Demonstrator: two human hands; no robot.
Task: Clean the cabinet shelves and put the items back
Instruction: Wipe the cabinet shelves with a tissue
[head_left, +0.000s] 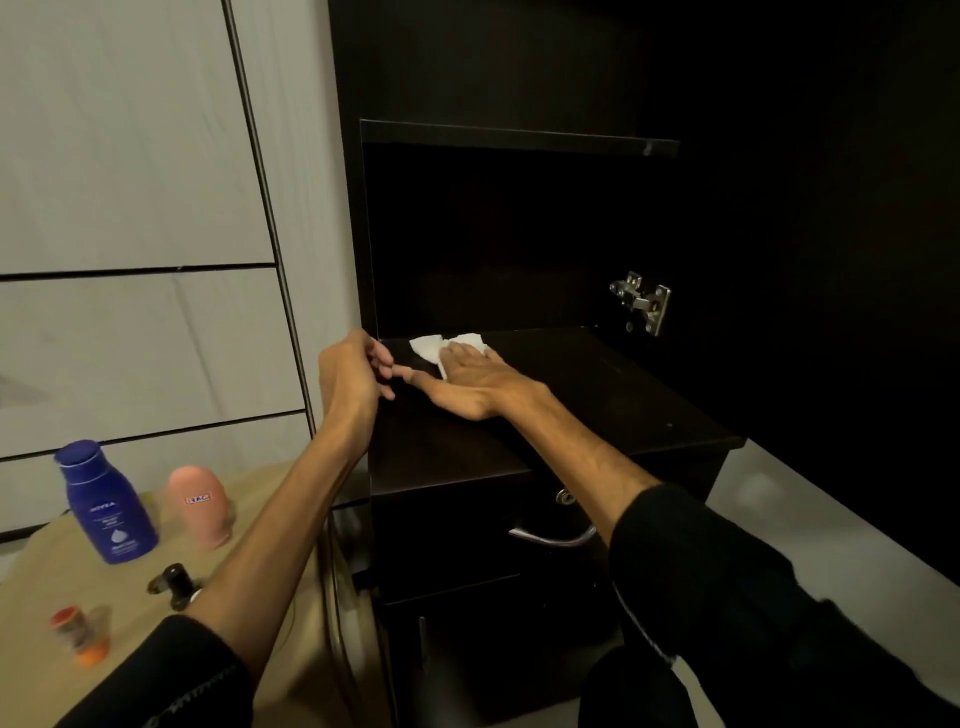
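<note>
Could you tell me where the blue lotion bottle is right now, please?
In the head view, the blue lotion bottle stands upright at the lower left on the tan surface, just left of the pink bottle and outside the dark cabinet.

We see a dark brown, nearly black cabinet (519, 234), its shelf (597, 395) the same deep shade with a faint grain. A white tissue (431, 347) stands out on it. The hinge (641, 301) and the drawer handle (553, 538) are shiny silver. Both sleeves (727, 571) are black, with a thin white stitched line. The wall panels (130, 208) are pale grey, split by dark lines. The counter (270, 519) is tan. On it we see a deep blue lotion bottle (106, 504) with white lettering, a salmon pink container (197, 506) with a small white label, a dark brown little bottle (174, 584), and a small jar (80, 634) in red and orange.
</note>
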